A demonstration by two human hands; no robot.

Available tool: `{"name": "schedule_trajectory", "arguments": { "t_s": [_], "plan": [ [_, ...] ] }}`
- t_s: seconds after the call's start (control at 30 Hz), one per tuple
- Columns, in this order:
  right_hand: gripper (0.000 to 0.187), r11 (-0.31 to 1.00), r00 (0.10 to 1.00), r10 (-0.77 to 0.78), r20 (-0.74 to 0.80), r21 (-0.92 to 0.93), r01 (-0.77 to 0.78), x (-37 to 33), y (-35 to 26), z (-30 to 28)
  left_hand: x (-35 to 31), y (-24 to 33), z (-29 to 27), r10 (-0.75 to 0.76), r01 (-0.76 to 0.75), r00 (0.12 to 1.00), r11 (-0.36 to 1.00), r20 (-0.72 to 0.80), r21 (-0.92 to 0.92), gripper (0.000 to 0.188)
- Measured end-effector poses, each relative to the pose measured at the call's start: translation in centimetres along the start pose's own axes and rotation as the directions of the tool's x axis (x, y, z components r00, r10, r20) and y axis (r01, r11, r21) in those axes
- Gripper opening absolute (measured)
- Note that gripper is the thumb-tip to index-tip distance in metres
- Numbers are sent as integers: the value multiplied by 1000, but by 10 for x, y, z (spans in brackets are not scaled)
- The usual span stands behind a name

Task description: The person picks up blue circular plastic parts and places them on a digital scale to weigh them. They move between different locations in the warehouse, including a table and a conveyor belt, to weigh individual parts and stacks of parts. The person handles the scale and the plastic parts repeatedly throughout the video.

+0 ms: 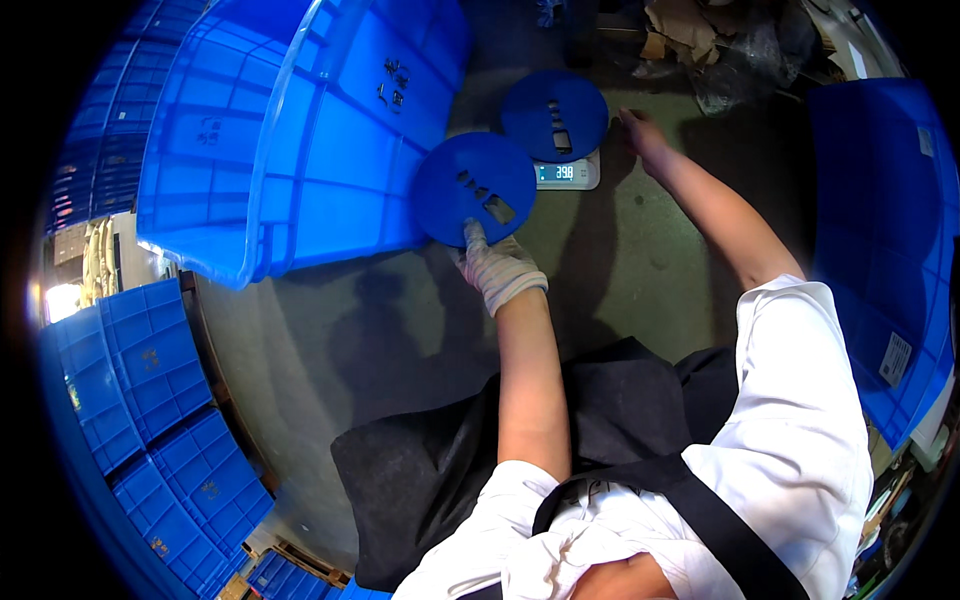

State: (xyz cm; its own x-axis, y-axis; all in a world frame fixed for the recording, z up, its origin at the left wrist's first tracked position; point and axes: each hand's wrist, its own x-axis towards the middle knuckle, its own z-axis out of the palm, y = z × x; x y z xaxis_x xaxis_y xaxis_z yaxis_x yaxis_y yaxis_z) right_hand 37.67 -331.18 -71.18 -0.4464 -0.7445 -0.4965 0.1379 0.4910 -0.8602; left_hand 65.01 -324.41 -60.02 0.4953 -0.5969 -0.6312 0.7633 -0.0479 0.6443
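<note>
A blue round disc (440, 190) with several cut-out slots is gripped at its near edge by my left hand (492, 268), which wears a pale glove. The thumb lies on top of the disc, while the other fingers are mostly hidden beneath it. A second blue disc (580, 105) with similar slots rests on a small white digital scale (590, 172) whose display is lit. Just right of that disc is my bare right hand (648, 140), slightly apart from it. Its fingers are partly bent and in shadow, with nothing seen in them.
A large blue plastic crate (350, 150) stands close on the left, and another blue crate (880, 250) is at the right. Stacked blue crates (150, 350) line the far left. Torn cardboard (685, 30) and clear plastic film (740, 80) lie at the back on the grey floor (640, 250).
</note>
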Motion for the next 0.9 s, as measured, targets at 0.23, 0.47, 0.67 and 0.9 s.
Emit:
{"name": "schedule_trajectory", "arguments": {
  "t_s": [0.23, 0.47, 0.67, 0.9],
  "plan": [
    [46, 992, 997, -64, -37, -113, 59, -11, -7, -21, -6, 10, 2, 14, -14, 1000, 1000, -8, -15, 42],
    [43, 976, 989, -88, -123, -209, 61, -9, -5, -61, -24, 7, 15, -52, 50, 998, 998, -41, -40, 45],
    [41, 978, 994, -54, -97, -204, 33, -22, -20, -65, -15, 2, 7, -28, 40, 995, 992, 97, -124, 47],
    [40, 977, 998, -56, -27, -208, 49, -20, -15, -59, -15, 3, 6, -31, 38, 998, 994, 63, -105, 48]
  ]
}}
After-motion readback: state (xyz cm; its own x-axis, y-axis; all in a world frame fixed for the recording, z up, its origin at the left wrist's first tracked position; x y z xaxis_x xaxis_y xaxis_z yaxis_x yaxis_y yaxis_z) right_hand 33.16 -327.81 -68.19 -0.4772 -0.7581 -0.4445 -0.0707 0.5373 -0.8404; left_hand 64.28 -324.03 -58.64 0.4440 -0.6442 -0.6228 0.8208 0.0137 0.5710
